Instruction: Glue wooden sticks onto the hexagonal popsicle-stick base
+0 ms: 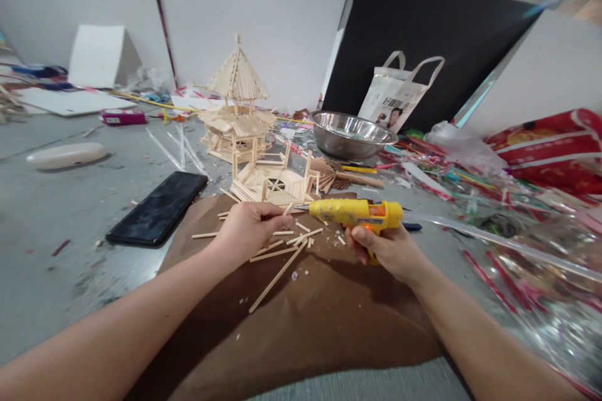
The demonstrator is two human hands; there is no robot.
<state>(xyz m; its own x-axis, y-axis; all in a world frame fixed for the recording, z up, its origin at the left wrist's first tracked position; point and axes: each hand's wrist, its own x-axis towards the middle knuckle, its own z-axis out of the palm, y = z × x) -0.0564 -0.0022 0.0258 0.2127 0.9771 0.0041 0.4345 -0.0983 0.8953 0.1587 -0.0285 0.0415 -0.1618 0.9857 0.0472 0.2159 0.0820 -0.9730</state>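
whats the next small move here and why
Probably a light squeeze of the yellow glue gun to dab glue on the small stick: the left hand pinches that stick with one end sticking out, the right hand grips the gun, and its nozzle points at that end, apparently very close.

Moderate, diffuse light casts soft shadows on the brown sheet [301, 338]; bluish flare streaks the far right corner; outer edges stretch and blur.

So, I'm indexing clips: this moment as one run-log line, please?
left grip: pinching short wooden stick; right grip: holding yellow glue gun; nozzle: near stick; brown sheet: loose sticks
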